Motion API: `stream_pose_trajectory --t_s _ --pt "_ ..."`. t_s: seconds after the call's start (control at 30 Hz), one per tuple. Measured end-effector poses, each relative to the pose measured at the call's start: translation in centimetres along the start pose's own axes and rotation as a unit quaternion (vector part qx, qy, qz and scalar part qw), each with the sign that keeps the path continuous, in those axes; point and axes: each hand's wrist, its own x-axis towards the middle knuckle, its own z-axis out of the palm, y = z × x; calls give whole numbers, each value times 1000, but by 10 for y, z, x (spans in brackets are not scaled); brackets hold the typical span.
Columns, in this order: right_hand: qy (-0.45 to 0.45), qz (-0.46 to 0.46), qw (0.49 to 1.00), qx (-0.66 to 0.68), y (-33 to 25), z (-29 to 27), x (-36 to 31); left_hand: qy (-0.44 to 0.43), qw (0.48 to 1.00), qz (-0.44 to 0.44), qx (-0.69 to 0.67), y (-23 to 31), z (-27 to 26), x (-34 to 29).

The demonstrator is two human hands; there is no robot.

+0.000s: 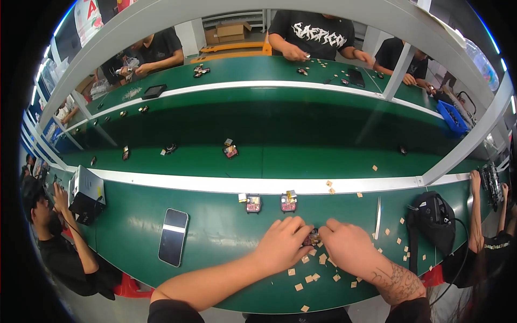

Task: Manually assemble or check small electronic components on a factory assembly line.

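Note:
My left hand (281, 245) and my right hand (349, 246) meet over the green bench, both pinching a small dark part (313, 237) with a pink and gold face. Most of that part is hidden by my fingers. Two similar small parts (253, 204) (288, 202) lie side by side just beyond my hands, near the white rail (215, 184). Several small tan paper squares (311, 278) are scattered on the bench around and below my hands. Slim metal tweezers (378, 217) lie to the right of my right hand.
A black phone (173, 236) lies face up at the left, a black pouch (433, 220) with a cable at the right. A grey box (85, 194) stands far left. More small parts (230, 151) ride the middle belt. Other people work on both sides and across.

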Motion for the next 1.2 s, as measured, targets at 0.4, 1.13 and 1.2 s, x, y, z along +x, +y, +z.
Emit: stream_pose_trajectory --t_s 0.4,1.13,1.2 --pt "55 42 944 323 34 9 0 19 1000 5 -5 -3 -8 9" --pt "70 -25 979 187 40 35 -6 62 797 120 -588 152 -173 35" --pt "68 -12 979 193 40 27 -15 68 782 130 -606 159 -165 32"
